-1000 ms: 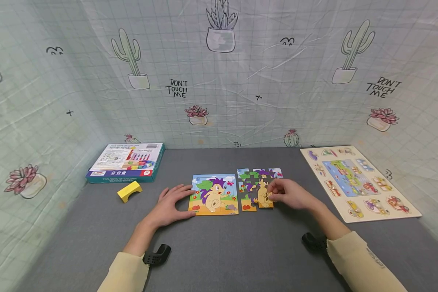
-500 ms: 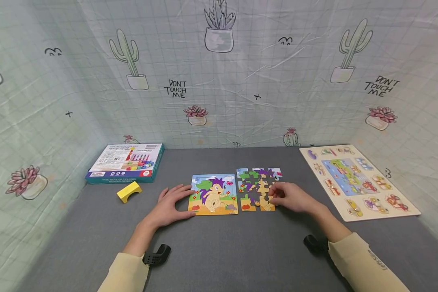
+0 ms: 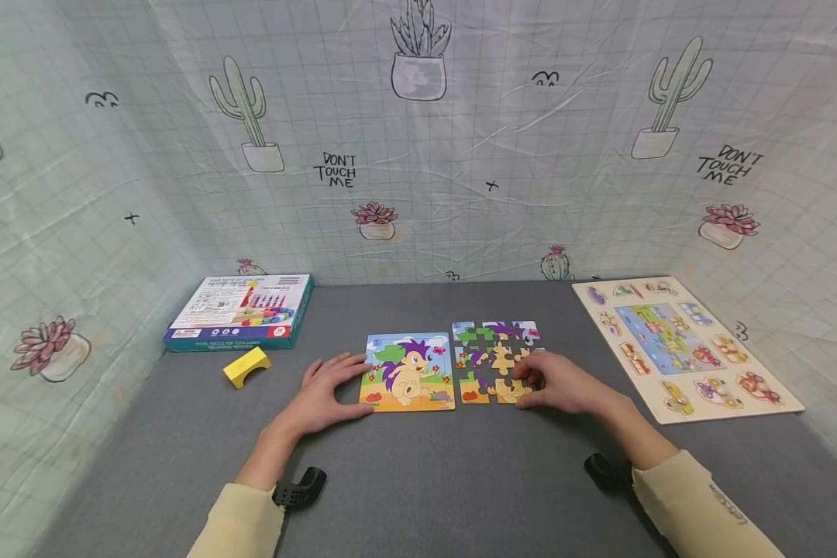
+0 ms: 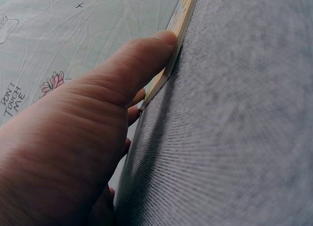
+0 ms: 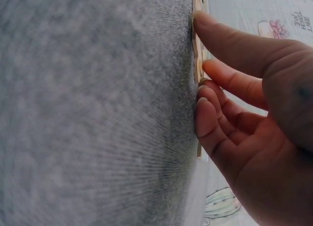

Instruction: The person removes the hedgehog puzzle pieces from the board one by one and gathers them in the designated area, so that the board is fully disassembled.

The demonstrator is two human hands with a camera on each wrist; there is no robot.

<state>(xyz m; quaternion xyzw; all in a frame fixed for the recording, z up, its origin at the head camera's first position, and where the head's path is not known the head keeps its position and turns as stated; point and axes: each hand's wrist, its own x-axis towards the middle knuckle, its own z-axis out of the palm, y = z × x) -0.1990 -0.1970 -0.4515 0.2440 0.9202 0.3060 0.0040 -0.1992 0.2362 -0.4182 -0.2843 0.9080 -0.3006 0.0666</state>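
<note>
My left hand (image 3: 328,393) rests beside the square hedgehog picture board (image 3: 410,373), its fingers and thumb spread against the left side. In the left wrist view the thumb (image 4: 146,52) touches the board's edge. Right of that board lie the cut hedgehog jigsaw pieces in loose rows, with gaps between them. My right hand (image 3: 556,380) pinches a yellow-tan jigsaw piece (image 3: 509,391) in the bottom row, thumb at its near edge and index finger at its right side. The right wrist view shows the thumb (image 5: 220,37) on the piece's edge, the other fingers curled near the table.
A boxed bead set (image 3: 240,311) lies at the back left, with a yellow arch block (image 3: 247,366) in front of it. On the right is a large wooden picture board (image 3: 725,395) with vehicle shapes. A printed cloth (image 3: 488,232) hangs behind the grey table (image 3: 446,488).
My right hand has shifted the tan piece slightly toward me and to the right, opening a gap below the middle row. Its thumb has slid down to the near edge. My left hand stays put.
</note>
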